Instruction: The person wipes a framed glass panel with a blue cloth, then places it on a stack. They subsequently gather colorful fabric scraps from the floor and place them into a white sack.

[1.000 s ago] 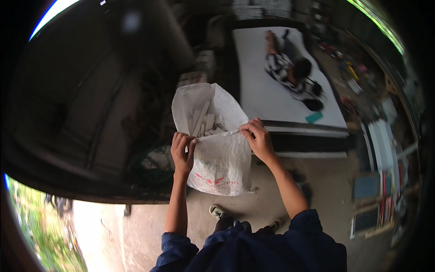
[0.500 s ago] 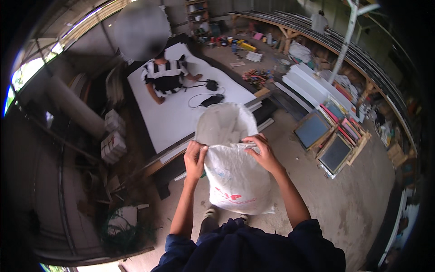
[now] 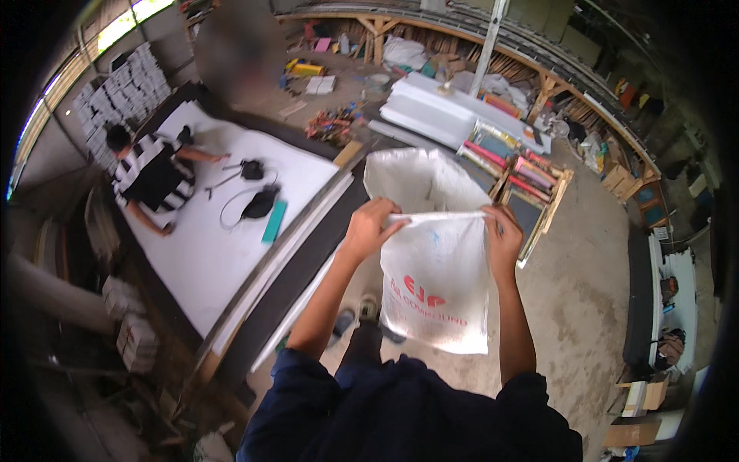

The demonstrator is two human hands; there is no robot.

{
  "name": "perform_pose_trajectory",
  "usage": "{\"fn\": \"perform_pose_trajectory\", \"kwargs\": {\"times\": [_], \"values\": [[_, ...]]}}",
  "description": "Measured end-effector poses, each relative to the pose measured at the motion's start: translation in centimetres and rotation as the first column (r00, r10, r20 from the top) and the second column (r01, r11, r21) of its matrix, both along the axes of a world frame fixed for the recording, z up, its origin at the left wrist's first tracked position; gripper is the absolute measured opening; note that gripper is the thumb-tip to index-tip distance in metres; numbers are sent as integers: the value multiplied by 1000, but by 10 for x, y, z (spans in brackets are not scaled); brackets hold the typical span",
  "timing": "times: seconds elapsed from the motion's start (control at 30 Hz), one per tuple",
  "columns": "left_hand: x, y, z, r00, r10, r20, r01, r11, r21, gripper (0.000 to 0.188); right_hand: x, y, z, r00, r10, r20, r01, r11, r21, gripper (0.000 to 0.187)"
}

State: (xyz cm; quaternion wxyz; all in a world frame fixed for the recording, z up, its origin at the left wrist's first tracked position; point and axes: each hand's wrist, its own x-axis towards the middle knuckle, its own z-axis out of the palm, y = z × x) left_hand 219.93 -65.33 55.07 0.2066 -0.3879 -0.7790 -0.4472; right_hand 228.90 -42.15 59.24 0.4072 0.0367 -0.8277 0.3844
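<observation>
A white woven plastic sack [image 3: 435, 285] with red print hangs in front of me, its mouth gaping upward. My left hand [image 3: 375, 225] pinches the near rim at its left end. At the right end of that rim, my right hand [image 3: 504, 231] grips the edge between thumb and fingers. Between the two hands the rim is pulled nearly straight. The sack's far wall stands up beyond my hands, and what lies deep inside is hard to make out.
Left of me, a person in a striped shirt [image 3: 158, 181] leans over a large white sheet-topped table [image 3: 185, 285] bearing black items and a green strip [image 3: 274, 222]. Framed screens [image 3: 531, 185] lie ahead right, beside stacked white panels [image 3: 439, 108]. Boxes [image 3: 647, 393] stand at the right.
My view has turned to the right, so the table now sits further left. The sack is still in both hands, its rim stretched wider as they have spread apart.
</observation>
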Motion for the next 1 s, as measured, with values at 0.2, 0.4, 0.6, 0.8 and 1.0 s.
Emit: {"fn": "perform_pose_trajectory", "kwargs": {"times": [0.2,0.4,0.6,0.8,1.0], "values": [[-158,43,-21,993,-81,88,81,997,8,17,-118,47,13,987,-148,61,144,988,63,14],[-261,112,42,990,-140,17,137,985,108,14,-197,106,49,930,-355,89,356,934,8,16],[-351,160,63,990,-140,-17,140,969,203,14,-282,150,51,946,-320,47,322,944,-76,16],[-466,213,76,984,-169,47,157,967,201,14,-407,203,33,961,-273,-43,265,953,-144,16],[-585,277,85,984,-99,147,43,937,346,17,-546,262,40,978,-130,-162,104,981,-164,13]]}}
